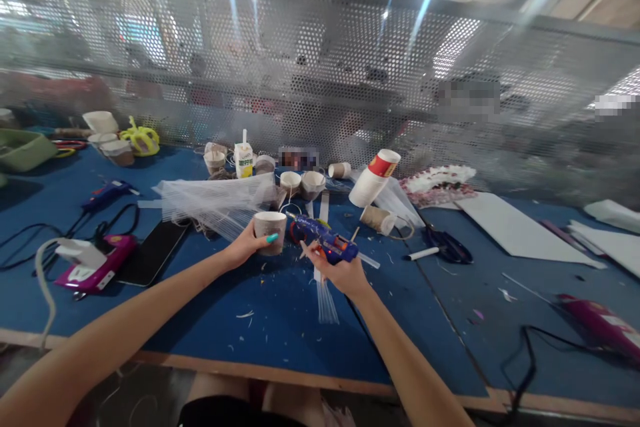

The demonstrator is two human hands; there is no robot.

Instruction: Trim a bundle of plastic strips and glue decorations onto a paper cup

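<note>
Paper cup [274, 227]: placed near mid-width of the worktop [280, 333], mouth up; whether its base is rested on the surface cannot be told.
Left grip [243, 244]: closed around the cup wall, thumb laid across the near face, fingertips hidden behind.
Right grip [344, 272]: wrapped on the handle of the blue glue gun [326, 237], nozzle pointed toward the cup; trigger pressure cannot be told.
Cup handling: judged light, thin-walled, easily dented; best held low around the wall, rim left unsqueezed.
Gun handling: judged stiff and heavier; best taken by the handle, the nozzle, probably hot, kept off skin and mesh.
Back edge: crowded by the white mesh bundle [217, 203] and cup stack [367, 185]; twine roll [379, 219] lying just in front of the stack.
Left front corner: black phone [154, 255] and pink power strip [100, 265] to be avoided.
Front edge: most room offered on this side; only scraps [245, 315] and a clear fringed strip [328, 305] seen.
</note>
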